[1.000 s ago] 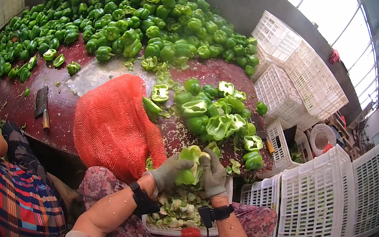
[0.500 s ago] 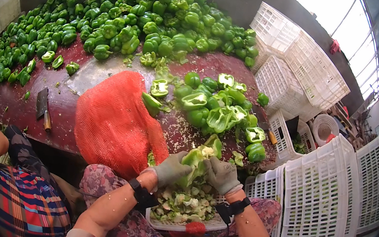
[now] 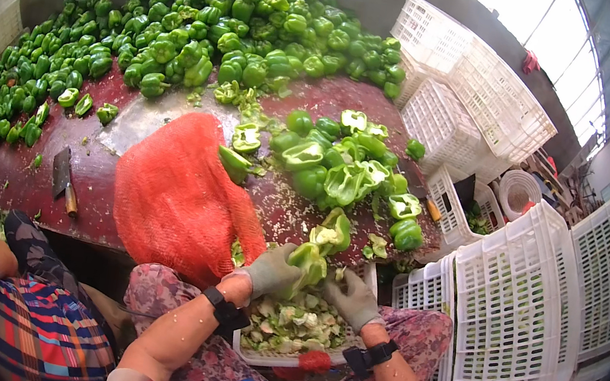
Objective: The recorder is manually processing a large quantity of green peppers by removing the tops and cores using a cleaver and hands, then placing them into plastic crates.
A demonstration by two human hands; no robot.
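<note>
In my gloved left hand (image 3: 272,272) is a cut green bell pepper (image 3: 306,265), held by closed fingers at the table's near edge. Another pepper piece (image 3: 336,230) with pale inner flesh stands just beyond it. My gloved right hand (image 3: 352,300) is a little to the right, apart from the pepper, its fingers pinched on a small pale pepper scrap (image 3: 340,274). Under both hands sits a white basket (image 3: 273,360) of pepper cores and trimmings (image 3: 294,323). Halved green peppers (image 3: 346,173) lie heaped on the table ahead.
A red mesh sack (image 3: 172,195) lies left of my hands. Whole green peppers (image 3: 211,29) cover the table's far side. A cleaver (image 3: 62,173) lies at left, near a person in a plaid garment (image 3: 31,308). White plastic crates (image 3: 514,313) stand at right; a knife handle (image 3: 433,210) shows beside the halved peppers.
My right hand has come away from the pepper, moving slightly down with a small scrap at its fingertips. My left hand keeps its hold. The whole view has shifted slightly.
</note>
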